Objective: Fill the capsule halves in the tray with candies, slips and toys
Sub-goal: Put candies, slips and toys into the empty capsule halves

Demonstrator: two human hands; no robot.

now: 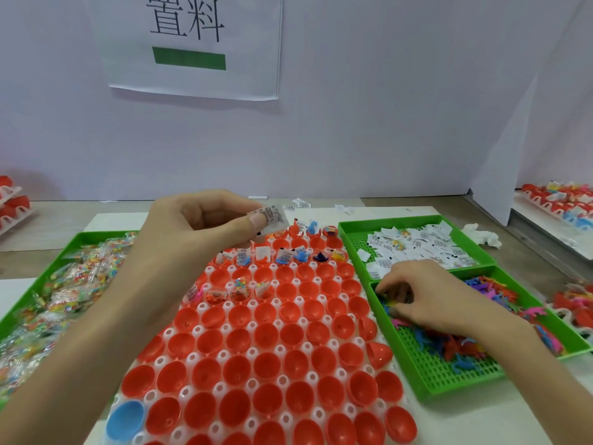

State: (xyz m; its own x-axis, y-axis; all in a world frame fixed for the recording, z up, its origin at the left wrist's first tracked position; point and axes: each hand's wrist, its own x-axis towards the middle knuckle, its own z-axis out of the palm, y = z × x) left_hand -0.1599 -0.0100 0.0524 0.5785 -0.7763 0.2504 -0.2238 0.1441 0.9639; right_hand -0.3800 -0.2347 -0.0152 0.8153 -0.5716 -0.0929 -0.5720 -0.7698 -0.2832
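Where a white partition (385, 123) backs the table (519, 412), a paper sign (192, 43) reads 置料 above a green bar (189, 59). The tray (252, 351) lies at the centre of the table and holds rows of red halves (266, 335) and one blue half (125, 419) at its near left corner. Only halves in the far rows hold candies, slips or toys. The left hand (205, 220) hovers over the far rows, thumb and forefinger pinching a printed slip (271, 216); its print is too small to read. The right hand (426, 293) reaches into the toy bin (430, 364), fingers curled down among the toys (449, 345); whether it grips one cannot be told. The slip bin (348, 242) sits just beyond it, and the candy bin (80, 239) lies left of the tray. More filled trays (558, 200) stand at the right edge.
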